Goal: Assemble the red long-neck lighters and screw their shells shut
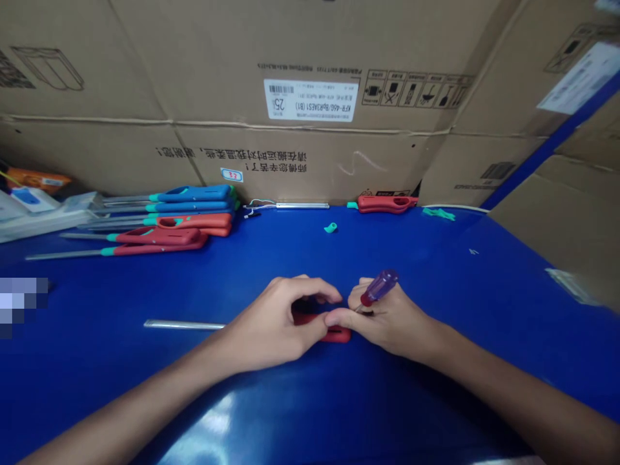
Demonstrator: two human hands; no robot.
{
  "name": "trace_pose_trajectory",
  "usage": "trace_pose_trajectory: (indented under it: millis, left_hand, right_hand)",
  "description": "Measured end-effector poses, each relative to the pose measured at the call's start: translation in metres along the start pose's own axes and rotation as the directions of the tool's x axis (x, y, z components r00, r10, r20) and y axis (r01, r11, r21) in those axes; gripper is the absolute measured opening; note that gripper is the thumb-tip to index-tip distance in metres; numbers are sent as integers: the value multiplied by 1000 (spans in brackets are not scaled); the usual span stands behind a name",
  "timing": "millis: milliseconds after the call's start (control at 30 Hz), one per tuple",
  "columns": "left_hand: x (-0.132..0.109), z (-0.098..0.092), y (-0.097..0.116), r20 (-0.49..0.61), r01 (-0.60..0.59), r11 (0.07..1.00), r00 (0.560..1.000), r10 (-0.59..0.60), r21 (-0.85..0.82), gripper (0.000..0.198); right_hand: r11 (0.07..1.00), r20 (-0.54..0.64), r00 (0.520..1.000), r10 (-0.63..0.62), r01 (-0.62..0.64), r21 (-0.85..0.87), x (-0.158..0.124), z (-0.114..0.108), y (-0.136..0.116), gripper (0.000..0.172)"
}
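My left hand (pixel 276 323) is curled over a red lighter body (pixel 334 334) that lies flat on the blue table (pixel 339 400); a thin metal tube (pixel 184 325) sticks out to the left from under the hand. My right hand (pixel 392 320) grips a small screwdriver with a purple handle (pixel 380 287), its tip hidden between the two hands at the red body. Thumb and fingers of both hands meet over the part.
Several finished long lighters, blue and red (pixel 179 223), are stacked at the back left. One red lighter (pixel 385 204), a loose metal tube (pixel 300 206) and a small teal piece (pixel 330 227) lie near the cardboard boxes (pixel 310 129) walling the back and right.
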State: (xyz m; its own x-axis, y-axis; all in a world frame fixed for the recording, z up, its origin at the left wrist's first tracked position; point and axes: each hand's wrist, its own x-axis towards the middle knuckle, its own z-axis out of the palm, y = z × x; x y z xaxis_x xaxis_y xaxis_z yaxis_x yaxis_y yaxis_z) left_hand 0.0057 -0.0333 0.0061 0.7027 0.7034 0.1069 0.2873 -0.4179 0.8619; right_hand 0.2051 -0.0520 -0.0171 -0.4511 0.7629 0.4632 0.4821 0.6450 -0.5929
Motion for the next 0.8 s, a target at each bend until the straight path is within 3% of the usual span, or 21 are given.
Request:
trace_pose_trajectory:
  millis: [100, 267, 367, 500, 600, 700, 800]
  left_hand:
    - [8, -4, 1, -29, -59, 986, 998, 56, -157, 27]
    - [34, -17, 17, -97, -241, 914, 970, 221, -326, 23]
    - [46, -20, 37, -110, -321, 914, 947, 303, -247, 28]
    - [46, -22, 57, -70, -332, 938, 943, 327, -95, 9]
    - [41, -28, 62, -33, -340, 940, 940, 339, -32, 4]
    - [41, -34, 62, -23, -385, 922, 922, 386, 22, 5]
    - [42, -36, 61, -50, -395, 916, 916, 399, 76, 7]
  right_hand:
    - [1000, 20, 1000, -4, 4, 4, 2, -3, 0, 64]
    - [1000, 108, 994, -6, 8, -10, 3, -9, 2, 58]
    - [999, 167, 986, 23, -28, 26, 3, -11, 2, 46]
    - [996, 175, 981, 86, -91, 23, 3, -13, -1, 30]
    - [997, 184, 981, 63, -70, 33, 2, -19, -7, 24]
    - [990, 166, 980, 105, -119, 77, 1, -28, -13, 7]
    - [972, 157, 982, 107, -136, 192, 0, -36, -16, 13]
